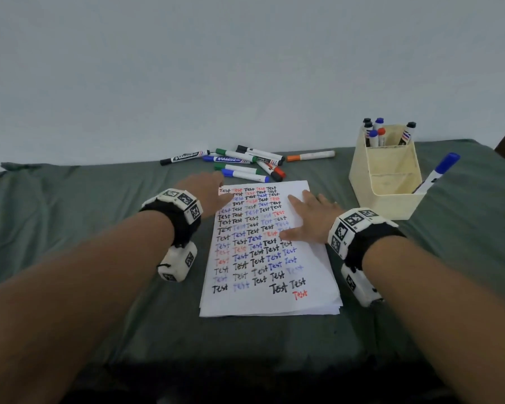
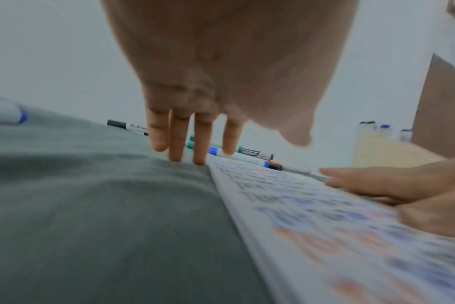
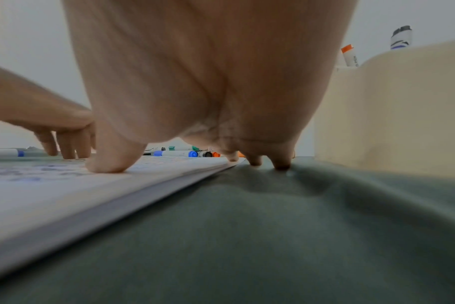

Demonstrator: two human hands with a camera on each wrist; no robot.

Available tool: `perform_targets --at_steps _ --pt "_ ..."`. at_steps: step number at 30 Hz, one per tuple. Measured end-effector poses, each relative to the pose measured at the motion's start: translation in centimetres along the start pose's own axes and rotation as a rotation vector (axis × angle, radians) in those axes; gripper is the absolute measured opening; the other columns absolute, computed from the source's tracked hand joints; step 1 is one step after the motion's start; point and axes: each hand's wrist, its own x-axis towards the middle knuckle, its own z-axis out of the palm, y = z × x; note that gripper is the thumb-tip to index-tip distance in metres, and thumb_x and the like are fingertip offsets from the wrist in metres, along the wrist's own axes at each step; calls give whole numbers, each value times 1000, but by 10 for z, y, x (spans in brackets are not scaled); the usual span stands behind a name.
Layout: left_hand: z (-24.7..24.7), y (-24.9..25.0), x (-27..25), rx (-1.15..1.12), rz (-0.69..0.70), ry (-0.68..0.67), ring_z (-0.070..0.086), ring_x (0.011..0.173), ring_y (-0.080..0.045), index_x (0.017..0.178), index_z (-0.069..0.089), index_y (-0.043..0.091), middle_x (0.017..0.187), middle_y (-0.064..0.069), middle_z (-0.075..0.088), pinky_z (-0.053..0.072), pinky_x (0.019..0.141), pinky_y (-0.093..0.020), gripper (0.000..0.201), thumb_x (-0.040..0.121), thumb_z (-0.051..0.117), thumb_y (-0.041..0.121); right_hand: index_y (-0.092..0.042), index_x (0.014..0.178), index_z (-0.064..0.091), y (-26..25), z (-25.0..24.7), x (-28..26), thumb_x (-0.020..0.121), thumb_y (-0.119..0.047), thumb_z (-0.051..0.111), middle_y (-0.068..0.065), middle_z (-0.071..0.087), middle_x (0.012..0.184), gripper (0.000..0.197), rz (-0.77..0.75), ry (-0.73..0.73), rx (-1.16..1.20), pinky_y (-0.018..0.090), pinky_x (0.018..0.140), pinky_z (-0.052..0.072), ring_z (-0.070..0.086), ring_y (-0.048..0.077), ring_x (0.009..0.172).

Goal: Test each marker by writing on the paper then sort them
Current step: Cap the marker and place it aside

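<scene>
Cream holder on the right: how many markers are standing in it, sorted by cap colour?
Markers in the cream holder, by cap colour:
black-capped markers: 3
blue-capped markers: 3
red-orange-capped marker: 1
Total: 7

Head looks down; wrist views skim low, sharing the paper.

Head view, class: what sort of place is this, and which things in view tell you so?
Probably a makeshift desk at home: a surface under a wrinkled green cloth against a bare white wall, with test paper, loose markers and a cream organizer.
</scene>
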Motion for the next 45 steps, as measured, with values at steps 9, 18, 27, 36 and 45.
perform_targets --at_steps 9,18,27,36,45 --pt "-8 12 53 180 134 -103 57 107 -24 131 51 15 126 -4 59 43 83 -32 44 100 50 45 -38 161 -5 2 0 3 77 -86 55 -1 -14 170 114 1 6 78 57 124 6 -3 32 157" --pt "0 3 72 325 172 -36 49 116 -29 132 53 26 125 -6 56 46 97 -42 41 98 48 47 -43 159 -5 3 -3 4 71 -87 60 -3 -13 170 118 6 6 115 56 123 11 1 32 156" --pt "5 7 64 163 100 -78 61 86 -23 106 50 18 95 -1 60 55 79 -42 14 97 58 25 -39 160 -3 2 -6 -1 70 -86 63 -1 -8 171 121 -12 37 104 55 122 21 9 34 155" --pt "-1 6 31 26 161 100 55 68 -16 96 53 16 85 -1 60 40 59 -30 7 99 46 14 -35 161 3 2 -11 -3 73 -77 70 -1 0 170 118 -74 141 198 54 120 28 12 29 155" --pt "-14 51 -18 -142 471 52 51 63 -8 101 48 29 78 10 54 32 53 -26 8 104 41 32 -35 156 31 0 -17 -8 94 -49 64 -3 39 157 71 -234 355 212 45 114 34 32 28 143"
